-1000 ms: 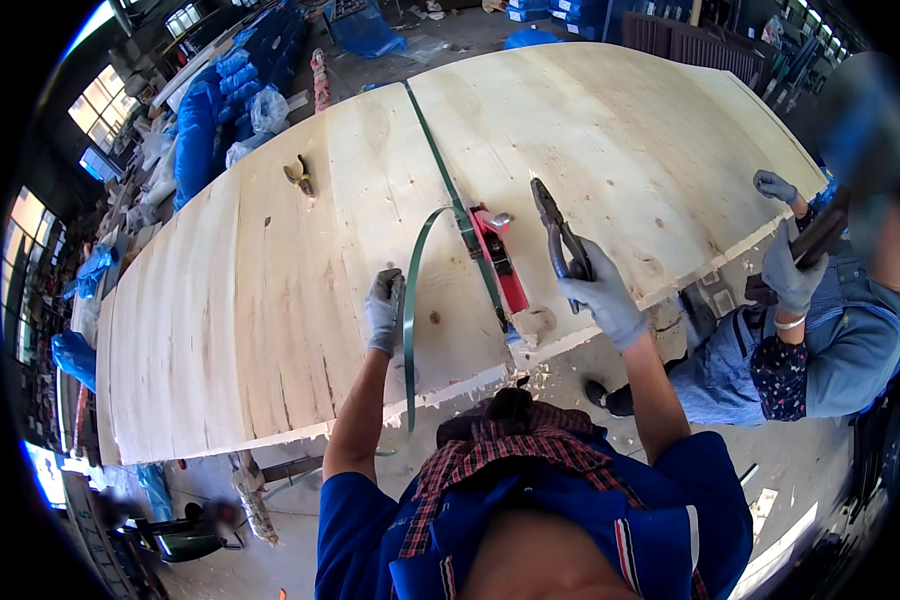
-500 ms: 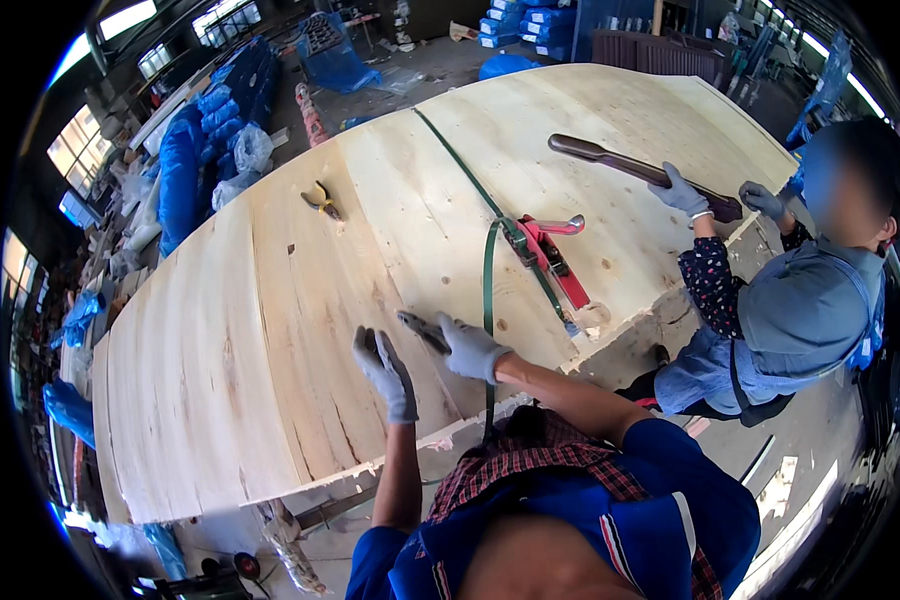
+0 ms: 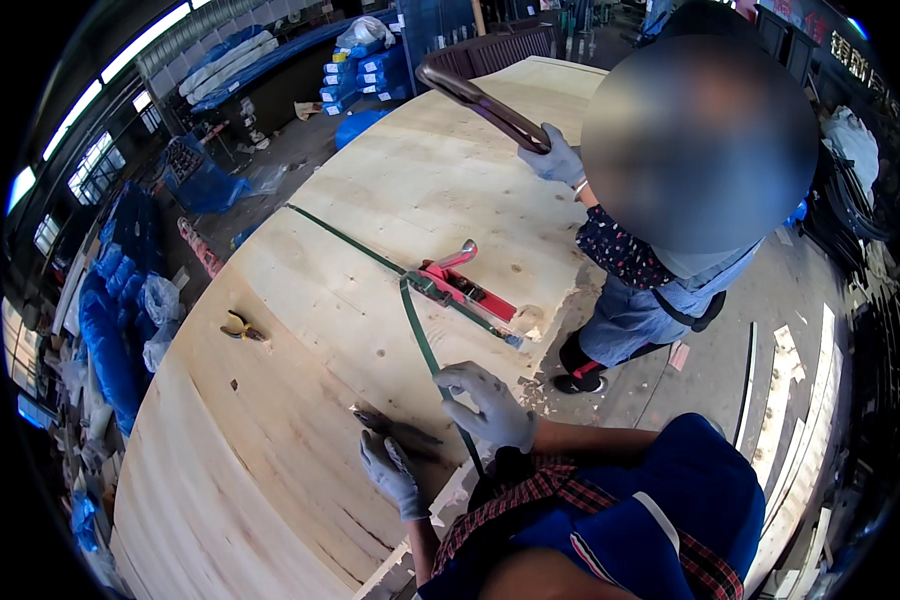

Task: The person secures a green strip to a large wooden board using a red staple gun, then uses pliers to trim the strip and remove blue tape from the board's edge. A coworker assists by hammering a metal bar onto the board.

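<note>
My left hand [image 3: 392, 475], in a pale grey glove, is held low above the plywood with its fingers stretched out. A dark slim tool [image 3: 375, 418] with a pale tip lies just beyond those fingers; its kind is not clear. To the right, my right hand [image 3: 492, 408], gloved alike, is open with bent fingers and nothing visible in it. Its fingertips come close to the green strap [image 3: 418, 335]. That strap crosses the plywood sheet [image 3: 300, 400] and runs into a red strap tensioner [image 3: 470, 290] lying farther off.
Yellow-and-black pliers [image 3: 240, 327] lie on the sheet at the left. A co-worker [image 3: 660, 270] stands close on the right, holding a long dark brown piece [image 3: 480, 105]. Blue-wrapped bundles [image 3: 110, 330] line the left side. Wooden strips [image 3: 780, 390] lie on the floor.
The view has swung right. My right hand has moved away from the dark tool and opened near the strap. The co-worker has come nearer, with the brown piece lifted.
</note>
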The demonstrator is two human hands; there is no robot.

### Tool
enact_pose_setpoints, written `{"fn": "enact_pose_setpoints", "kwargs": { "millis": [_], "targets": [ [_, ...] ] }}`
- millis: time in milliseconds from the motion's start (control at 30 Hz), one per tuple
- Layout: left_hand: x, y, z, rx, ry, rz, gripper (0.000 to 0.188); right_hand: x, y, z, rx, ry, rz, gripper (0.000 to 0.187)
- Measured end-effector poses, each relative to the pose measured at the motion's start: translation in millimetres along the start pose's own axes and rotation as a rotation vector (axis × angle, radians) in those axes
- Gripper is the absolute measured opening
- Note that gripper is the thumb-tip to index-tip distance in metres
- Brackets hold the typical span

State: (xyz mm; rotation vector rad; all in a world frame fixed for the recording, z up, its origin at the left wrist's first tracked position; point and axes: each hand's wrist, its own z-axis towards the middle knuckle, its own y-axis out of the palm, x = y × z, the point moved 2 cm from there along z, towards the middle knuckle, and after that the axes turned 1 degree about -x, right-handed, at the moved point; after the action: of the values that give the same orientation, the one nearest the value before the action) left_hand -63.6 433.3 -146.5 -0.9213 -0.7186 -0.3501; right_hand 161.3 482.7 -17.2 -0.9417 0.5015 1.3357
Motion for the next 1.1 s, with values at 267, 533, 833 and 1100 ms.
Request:
{"fn": "enact_pose_setpoints", "kwargs": {
  "millis": [267,533,833,1100],
  "targets": [
    [-1,1,3,-0.016,-0.006,0.059,0.049,64,-3,-23,-0.062,0.024,-0.011,0.016],
    [9,5,5,-0.008,0.044,0.117,0.044,129,-4,-43,-0.169,0.063,-0.156,0.016],
    [19,1,9,-0.051,0.081,0.199,0.035,147,-3,-41,-0.283,0.113,-0.125,0.017],
    [1,3,8,0.014,-0.003,0.147,0.036,142,-2,-46,-0.251,0.106,-0.089,0.012]
  ]
}}
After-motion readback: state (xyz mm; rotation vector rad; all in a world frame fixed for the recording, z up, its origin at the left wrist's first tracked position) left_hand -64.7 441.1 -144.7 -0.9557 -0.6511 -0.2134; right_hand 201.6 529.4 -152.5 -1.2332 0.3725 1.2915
